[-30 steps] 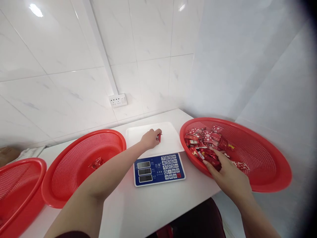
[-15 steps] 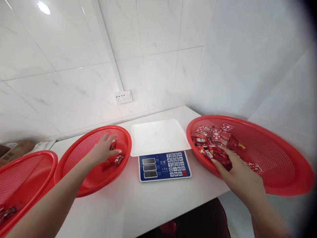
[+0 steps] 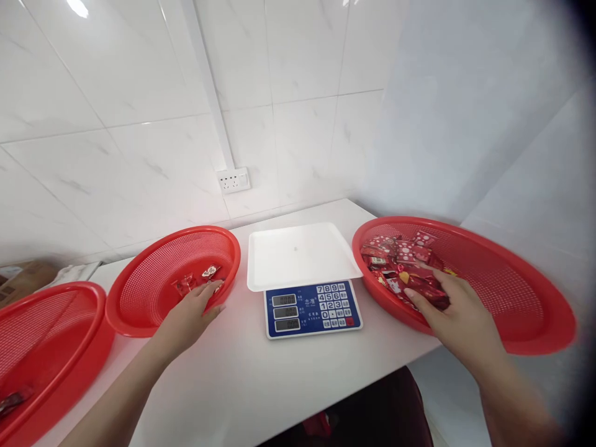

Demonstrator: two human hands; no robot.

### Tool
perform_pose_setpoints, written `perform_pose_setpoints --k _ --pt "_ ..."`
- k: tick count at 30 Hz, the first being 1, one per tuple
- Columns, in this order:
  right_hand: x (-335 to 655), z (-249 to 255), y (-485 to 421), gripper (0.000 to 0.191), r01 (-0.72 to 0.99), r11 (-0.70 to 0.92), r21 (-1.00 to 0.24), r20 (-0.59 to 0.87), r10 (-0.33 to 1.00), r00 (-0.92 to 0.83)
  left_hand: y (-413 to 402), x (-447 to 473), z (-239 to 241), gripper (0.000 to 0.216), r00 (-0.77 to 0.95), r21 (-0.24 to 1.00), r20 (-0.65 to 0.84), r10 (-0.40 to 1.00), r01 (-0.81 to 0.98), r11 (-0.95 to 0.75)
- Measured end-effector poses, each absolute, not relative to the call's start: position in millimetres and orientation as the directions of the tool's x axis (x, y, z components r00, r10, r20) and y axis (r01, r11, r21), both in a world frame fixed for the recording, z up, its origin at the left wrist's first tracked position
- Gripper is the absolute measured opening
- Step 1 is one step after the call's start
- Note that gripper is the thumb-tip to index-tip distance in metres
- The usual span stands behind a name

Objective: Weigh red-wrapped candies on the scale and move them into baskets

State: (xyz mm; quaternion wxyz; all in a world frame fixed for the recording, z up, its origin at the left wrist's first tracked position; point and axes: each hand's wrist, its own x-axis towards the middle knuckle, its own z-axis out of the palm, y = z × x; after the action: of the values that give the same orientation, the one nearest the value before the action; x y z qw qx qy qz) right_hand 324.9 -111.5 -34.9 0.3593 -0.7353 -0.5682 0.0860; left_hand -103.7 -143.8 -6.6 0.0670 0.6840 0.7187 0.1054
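My left hand is at the near rim of the middle red basket, fingers over the inside and thumb outside, closed on the rim. Inside that basket lie a few red-wrapped candies. My right hand reaches into the right red basket, its thumb and fingers curved around red-wrapped candies on the near side of a pile. Its fingertips are partly hidden among the wrappers. Between the two baskets stands a weighing scale with a bare white pan.
Another red basket stands at the far left with a dark wrapped piece inside. Behind it is a cardboard box. A tiled wall with a socket backs the white table.
My left hand has come out from over the candies to the near rim, and the middle basket has shifted back and away from me. My right hand stays at the pile, with only a slight shift.
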Motion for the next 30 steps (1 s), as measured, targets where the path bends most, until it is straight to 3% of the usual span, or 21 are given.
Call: perform_pose_setpoints --k 2,4,7,10,14,18,23,27,30 --pt "314 -26 -115 0.065 0.631 -0.056 -0.774 0.221 0.91 0.351 -144 -85 -2 0.049 -0.053 0.355 0.13 0.99 0.935 0.003" --pt "295 -19 -118 0.069 0.355 0.027 -0.935 0.114 0.967 0.227 -145 -56 2 0.048 -0.014 0.566 0.161 0.987 0.82 -0.08" --pt "259 -16 -119 0.064 -0.12 0.009 -0.993 0.017 0.998 -0.067 -143 -4 4 0.049 0.214 0.896 0.091 0.973 0.409 -0.174" --pt "229 -17 -120 0.049 -0.286 -0.045 -0.957 0.023 0.973 -0.229 -135 37 -1 0.043 0.343 0.982 0.11 0.933 0.109 -0.155" --pt "217 -18 -120 0.043 -0.318 -0.054 -0.947 0.019 0.975 -0.223 -120 54 -10 0.032 0.232 0.995 0.099 0.968 -0.03 -0.094" --pt "224 -23 -118 0.047 -0.318 -0.098 -0.943 -0.055 0.988 -0.141 -101 40 -16 0.031 0.096 0.989 0.142 0.985 0.026 -0.145" --pt "229 -30 -120 0.05 -0.318 -0.118 -0.941 -0.09 0.991 -0.103 -65 11 -21 0.042 -0.079 0.896 0.221 0.972 0.409 -0.171" --pt "227 -30 -124 0.049 -0.313 -0.14 -0.939 -0.094 0.983 -0.159 -49 -2 -21 0.051 -0.111 0.812 0.267 0.957 0.56 -0.162" --pt "227 -32 -125 0.053 -0.261 -0.131 -0.956 -0.085 0.98 -0.181 -61 5 -19 0.043 -0.065 0.752 0.323 0.944 0.624 -0.214"
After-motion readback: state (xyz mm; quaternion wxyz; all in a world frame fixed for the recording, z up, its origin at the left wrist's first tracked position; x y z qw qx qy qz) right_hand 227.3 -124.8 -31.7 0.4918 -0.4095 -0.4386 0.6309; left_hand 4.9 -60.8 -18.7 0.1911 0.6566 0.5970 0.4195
